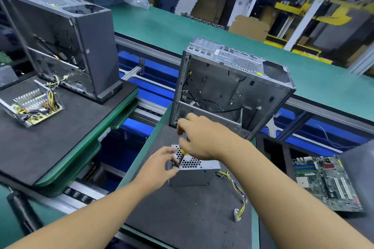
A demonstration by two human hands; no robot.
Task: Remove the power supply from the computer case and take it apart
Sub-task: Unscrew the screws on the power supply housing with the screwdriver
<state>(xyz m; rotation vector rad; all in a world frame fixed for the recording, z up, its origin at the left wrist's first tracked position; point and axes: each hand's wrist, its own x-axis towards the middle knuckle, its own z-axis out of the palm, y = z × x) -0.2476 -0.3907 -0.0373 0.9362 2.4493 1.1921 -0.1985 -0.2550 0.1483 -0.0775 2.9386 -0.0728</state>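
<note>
The grey metal power supply (194, 174) lies on the dark mat in front of me, its honeycomb grille facing up and its yellow and black cable bundle (238, 196) trailing to the right. My right hand (200, 137) grips a screwdriver with a yellow and black handle (183, 154), its shaft angled down onto the supply's left top edge. My left hand (159, 161) holds the supply's left corner, fingers by the screwdriver tip. Behind them the open silver computer case (232, 89) stands upright, loose black wires inside.
A green motherboard (325, 182) lies at the right. On the left mat sit a second open dark case (66, 46) and an opened power supply (32, 105) with its circuit board showing. A green conveyor belt (162, 26) runs behind. A gap with rollers separates the two mats.
</note>
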